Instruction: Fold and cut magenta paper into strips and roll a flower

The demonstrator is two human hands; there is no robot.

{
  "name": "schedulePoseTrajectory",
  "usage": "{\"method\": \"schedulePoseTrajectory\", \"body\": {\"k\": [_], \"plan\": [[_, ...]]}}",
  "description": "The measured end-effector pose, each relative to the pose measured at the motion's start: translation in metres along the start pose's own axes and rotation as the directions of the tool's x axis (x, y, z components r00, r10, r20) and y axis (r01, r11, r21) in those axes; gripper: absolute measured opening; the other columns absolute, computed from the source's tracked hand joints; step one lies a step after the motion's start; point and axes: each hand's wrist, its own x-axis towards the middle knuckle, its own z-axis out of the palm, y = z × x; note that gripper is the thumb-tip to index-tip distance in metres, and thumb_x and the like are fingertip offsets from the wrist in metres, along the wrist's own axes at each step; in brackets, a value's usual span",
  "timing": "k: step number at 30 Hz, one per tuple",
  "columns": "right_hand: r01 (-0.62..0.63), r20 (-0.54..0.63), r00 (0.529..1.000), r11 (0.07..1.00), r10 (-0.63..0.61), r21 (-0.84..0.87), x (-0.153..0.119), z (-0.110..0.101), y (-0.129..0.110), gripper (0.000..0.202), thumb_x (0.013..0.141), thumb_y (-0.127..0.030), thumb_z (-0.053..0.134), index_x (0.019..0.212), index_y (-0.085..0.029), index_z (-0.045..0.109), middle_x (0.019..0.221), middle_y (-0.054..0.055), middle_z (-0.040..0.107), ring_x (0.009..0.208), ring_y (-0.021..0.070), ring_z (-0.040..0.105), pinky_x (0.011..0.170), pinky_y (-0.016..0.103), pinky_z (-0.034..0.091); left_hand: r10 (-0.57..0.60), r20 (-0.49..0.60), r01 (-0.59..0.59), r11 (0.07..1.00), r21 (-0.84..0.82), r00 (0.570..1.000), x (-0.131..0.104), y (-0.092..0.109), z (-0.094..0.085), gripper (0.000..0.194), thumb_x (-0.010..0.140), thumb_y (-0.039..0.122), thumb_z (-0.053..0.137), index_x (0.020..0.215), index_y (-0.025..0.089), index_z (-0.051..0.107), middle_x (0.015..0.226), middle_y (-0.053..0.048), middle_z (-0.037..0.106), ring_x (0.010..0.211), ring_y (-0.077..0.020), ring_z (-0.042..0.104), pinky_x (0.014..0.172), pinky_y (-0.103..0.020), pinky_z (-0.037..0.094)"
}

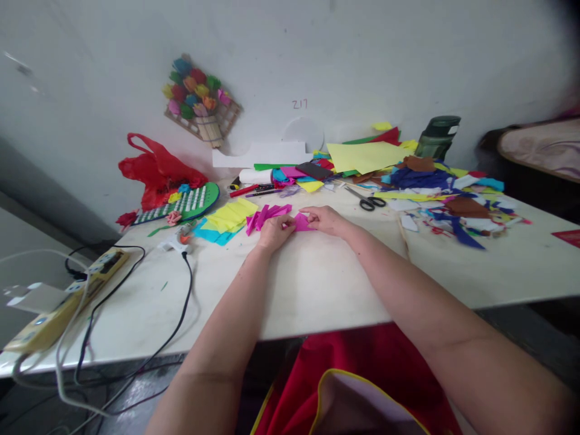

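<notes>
A small magenta paper piece (302,222) lies between my hands above the white table. My left hand (274,232) pinches its left edge, with thumb and fingertips together. At the right edge, my right hand (325,220) has its fingers closed on the same piece. Folded magenta strips (267,216) lie just behind and left of my left hand. Farther left, yellow paper sheets (232,214) rest on blue sheets (216,234).
Black-handled scissors (372,202) lie right of my hands. Colored scraps (466,208) cover the right side, near a green bottle (438,138). A glue gun (177,241) with its cable and a power strip (67,302) are at left.
</notes>
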Motion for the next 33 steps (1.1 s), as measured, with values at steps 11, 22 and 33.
{"method": "schedulePoseTrajectory", "body": {"k": [11, 22, 33], "plan": [[-0.044, -0.003, 0.999, 0.978, 0.046, 0.203, 0.003, 0.004, 0.006, 0.051, 0.064, -0.002, 0.059, 0.114, -0.012, 0.063, 0.071, -0.001, 0.06, 0.059, 0.0076, 0.051, 0.061, 0.02, 0.045, -0.086, -0.019, 0.083, 0.992, -0.093, 0.996, 0.004, -0.007, 0.007, 0.02, 0.068, 0.022, 0.063, 0.086, 0.018, 0.069, 0.074, -0.001, 0.067, 0.069, -0.0137, 0.06, 0.066, -0.024, 0.048], [0.114, 0.005, 0.993, 0.982, -0.114, -0.154, 0.005, 0.002, 0.007, 0.035, 0.069, -0.01, 0.062, 0.101, -0.02, 0.071, 0.094, 0.004, 0.061, 0.078, 0.0145, 0.058, 0.074, 0.025, 0.045, -0.02, 0.02, 0.016, 0.988, 0.152, 1.0, -0.004, 0.01, 0.0, 0.027, 0.073, 0.021, 0.056, 0.097, 0.021, 0.068, 0.089, -0.004, 0.07, 0.081, -0.0185, 0.062, 0.071, -0.029, 0.05], [0.151, 0.159, 0.98, 0.972, -0.122, -0.18, 0.005, 0.002, 0.003, 0.019, 0.078, -0.013, 0.058, 0.088, -0.017, 0.074, 0.107, 0.007, 0.063, 0.088, 0.0149, 0.06, 0.086, 0.025, 0.042, -0.009, -0.026, 0.017, 0.944, 0.33, 1.0, -0.008, 0.006, -0.013, 0.027, 0.076, 0.017, 0.053, 0.098, 0.024, 0.066, 0.102, -0.004, 0.066, 0.09, -0.0196, 0.061, 0.077, -0.029, 0.048]]}}
